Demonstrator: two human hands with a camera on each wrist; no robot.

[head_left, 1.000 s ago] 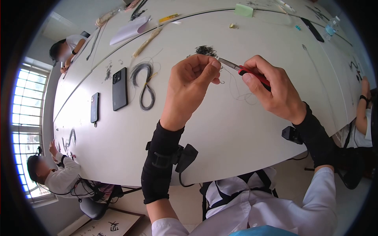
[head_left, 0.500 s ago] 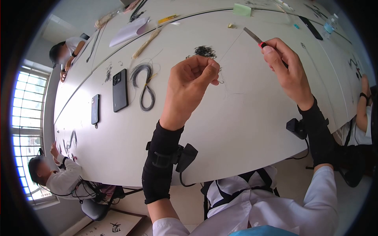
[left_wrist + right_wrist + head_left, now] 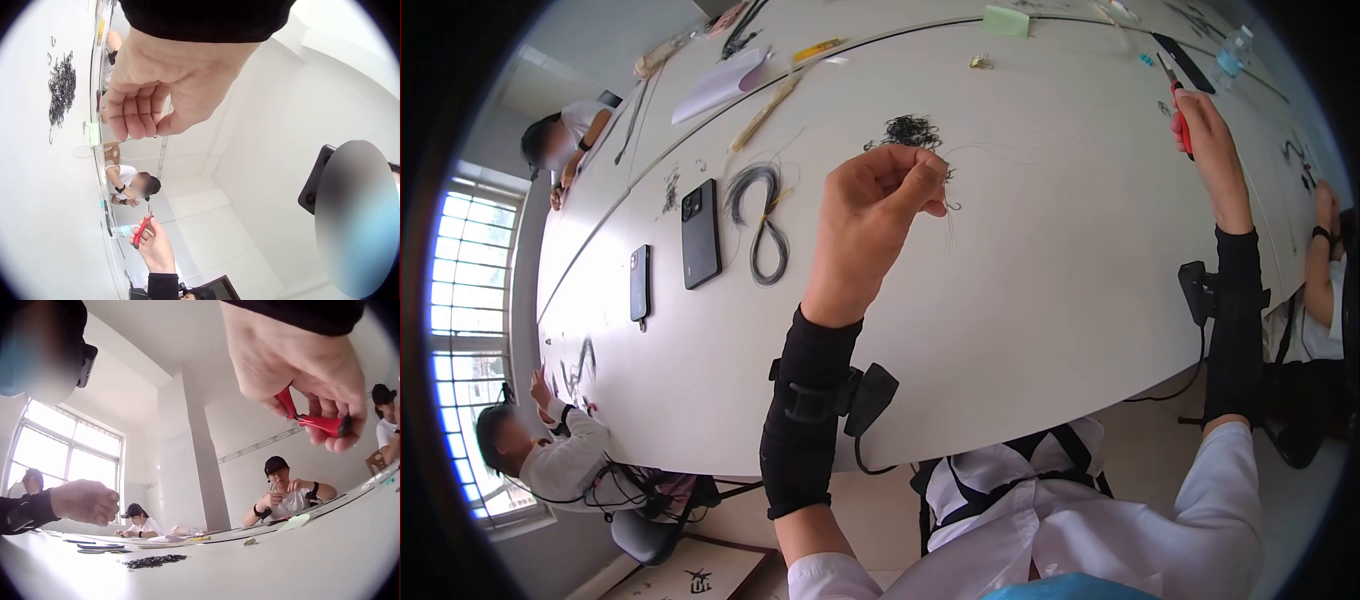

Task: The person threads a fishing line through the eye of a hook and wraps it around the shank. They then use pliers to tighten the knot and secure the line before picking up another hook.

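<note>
My left hand [image 3: 870, 215] is over the middle of the table, thumb and forefinger pinching a small fish hook [image 3: 954, 206] whose bend shows below the fingertips. Thin clear line trails from those fingers. Just beyond lies a pile of dark fish hooks [image 3: 908, 131]; the left wrist view shows the same pile [image 3: 62, 90]. Far off to the right, my right hand [image 3: 1215, 160] grips red-handled snips [image 3: 1183, 128], narrow metal tips pointing away. Fingers curl around the red handles [image 3: 322, 425] in the right wrist view.
Left of my left hand lie a tied bundle of grey line [image 3: 770, 235], a black phone [image 3: 700, 235] and a smaller phone [image 3: 640, 282]. A water bottle [image 3: 1232, 58] stands far right beside a dark flat object [image 3: 1183, 62]. Other people sit around the table [image 3: 1040, 320].
My right hand has swung away to the right and outward with the snips. A line stretched between left fingers and snips half a second ago now curves loose. The left hand barely moved.
</note>
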